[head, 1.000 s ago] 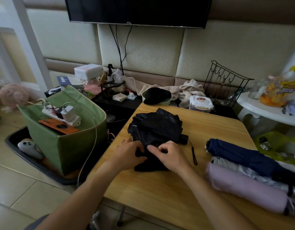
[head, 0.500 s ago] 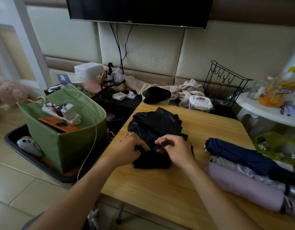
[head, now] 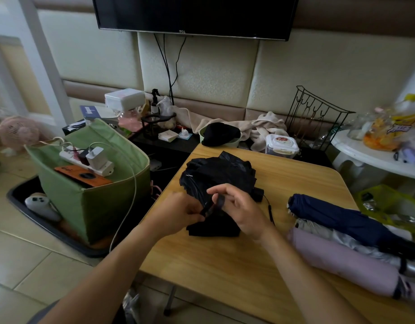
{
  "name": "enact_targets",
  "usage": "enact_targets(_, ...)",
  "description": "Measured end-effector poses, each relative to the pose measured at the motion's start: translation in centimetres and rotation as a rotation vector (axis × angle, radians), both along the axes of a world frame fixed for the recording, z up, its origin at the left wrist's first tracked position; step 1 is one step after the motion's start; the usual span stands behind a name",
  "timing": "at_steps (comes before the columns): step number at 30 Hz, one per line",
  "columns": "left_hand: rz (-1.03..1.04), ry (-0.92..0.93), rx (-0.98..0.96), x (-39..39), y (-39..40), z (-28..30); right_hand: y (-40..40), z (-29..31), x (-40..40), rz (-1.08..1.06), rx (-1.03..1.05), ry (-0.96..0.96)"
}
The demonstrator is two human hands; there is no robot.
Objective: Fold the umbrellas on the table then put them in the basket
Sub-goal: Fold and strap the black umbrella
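Pinching the strap (head: pixel 213 204) between both hands — left hand (head: pixel 180 212) at 9 o'clock, right hand (head: pixel 241 211) at 3 — the black umbrella (head: pixel 215 174) is kept underneath, its long axis running 12 to 6.

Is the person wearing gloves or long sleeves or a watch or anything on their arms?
No. Both forearms are bare as far up as the picture shows, so no sleeves reach them. The left hand and the right hand have no gloves. No watch, bracelet or ring shows on either one, though the left hand is a little blurred.
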State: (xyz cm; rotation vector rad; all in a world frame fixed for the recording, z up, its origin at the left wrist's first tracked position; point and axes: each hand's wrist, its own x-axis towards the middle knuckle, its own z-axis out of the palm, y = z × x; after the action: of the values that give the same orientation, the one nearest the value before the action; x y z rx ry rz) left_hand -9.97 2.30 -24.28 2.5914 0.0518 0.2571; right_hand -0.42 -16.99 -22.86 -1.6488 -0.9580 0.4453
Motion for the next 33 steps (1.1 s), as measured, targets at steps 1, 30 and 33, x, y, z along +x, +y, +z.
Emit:
enact_targets(1, 0.011, -0.019, 0.007, 0.0, 0.0, 0.0, -0.1, 0.0, 0.0, 0.033, -0.05, -0.01)
enact_targets(30, 0.037, 0.076, 0.308, 1.6, -0.1, -1.9, -1.0, -3.5, 2.6, -0.117, -0.492, -0.51)
enact_targets(33, 0.046, 0.175, 0.375, 1.6, -0.1, -2.3, -0.9, -3.6, 2.8, -0.242, -0.424, -0.551)
